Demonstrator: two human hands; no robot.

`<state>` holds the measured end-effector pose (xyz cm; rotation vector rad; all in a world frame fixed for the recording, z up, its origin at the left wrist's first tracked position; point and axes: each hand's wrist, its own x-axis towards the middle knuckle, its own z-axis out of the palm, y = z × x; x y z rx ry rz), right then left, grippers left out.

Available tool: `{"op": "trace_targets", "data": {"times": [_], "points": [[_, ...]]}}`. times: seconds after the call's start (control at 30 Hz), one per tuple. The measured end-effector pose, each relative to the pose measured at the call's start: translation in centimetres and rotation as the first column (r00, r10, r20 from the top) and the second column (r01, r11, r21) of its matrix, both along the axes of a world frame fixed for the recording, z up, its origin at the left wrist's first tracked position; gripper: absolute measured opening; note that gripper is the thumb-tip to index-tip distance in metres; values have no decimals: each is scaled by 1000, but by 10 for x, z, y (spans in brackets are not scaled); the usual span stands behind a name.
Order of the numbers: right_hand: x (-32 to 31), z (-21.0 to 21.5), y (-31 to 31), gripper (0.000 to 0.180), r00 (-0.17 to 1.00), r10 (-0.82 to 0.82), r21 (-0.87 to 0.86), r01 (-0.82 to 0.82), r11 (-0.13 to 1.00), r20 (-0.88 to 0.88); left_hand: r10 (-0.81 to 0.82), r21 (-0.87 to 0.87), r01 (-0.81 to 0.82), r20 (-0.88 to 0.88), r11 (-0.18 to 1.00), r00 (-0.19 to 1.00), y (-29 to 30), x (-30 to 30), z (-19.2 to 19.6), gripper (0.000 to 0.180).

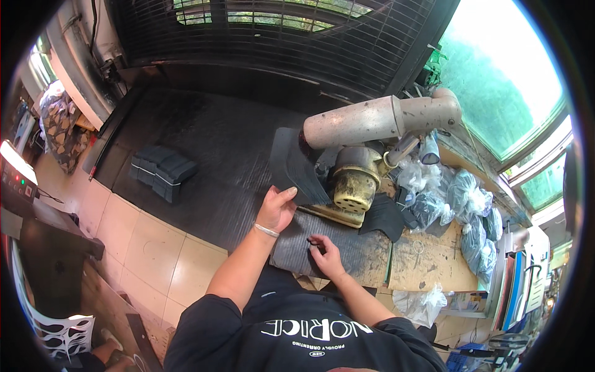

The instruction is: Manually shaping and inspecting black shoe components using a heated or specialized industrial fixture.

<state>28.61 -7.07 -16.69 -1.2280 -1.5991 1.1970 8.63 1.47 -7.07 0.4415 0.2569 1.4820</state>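
My left hand [277, 208] pinches the lower edge of a thin, bendy black sheet [291, 160] between thumb and fingers. The sheet stands curved upright against the left side of a worn yellowish machine [354, 180] with a round, holed head, and its far end reaches up beside a silver pipe. My right hand [326, 256] is low over the near edge of the table, just in front of the machine's base. Its fingers are curled, with a small dark bit at the tips that I cannot make out.
A banded stack of black pieces [162, 172] lies on the dark table [204, 124] to the left. The silver pipe [356, 123] spans above the machine. Black curved pieces [383, 217] rest right of it, beside several filled plastic bags [427, 208]. Tiled floor [152, 254] borders the left.
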Motion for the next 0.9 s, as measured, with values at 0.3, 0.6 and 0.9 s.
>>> {"op": "trace_targets", "data": {"times": [0.3,0.6,0.9], "points": [[-91,116,40,47,712,-126,-23,152,988,-690,56,-9,-55,22,998,998,-19,15,12,38],[-99,123,101,31,649,-313,-153,291,944,-693,158,66,-153,-93,986,983,34,-3,22,38],[-95,150,135,24,669,-302,-99,324,941,-680,-21,202,53,-155,978,988,76,-33,66,40]]}}
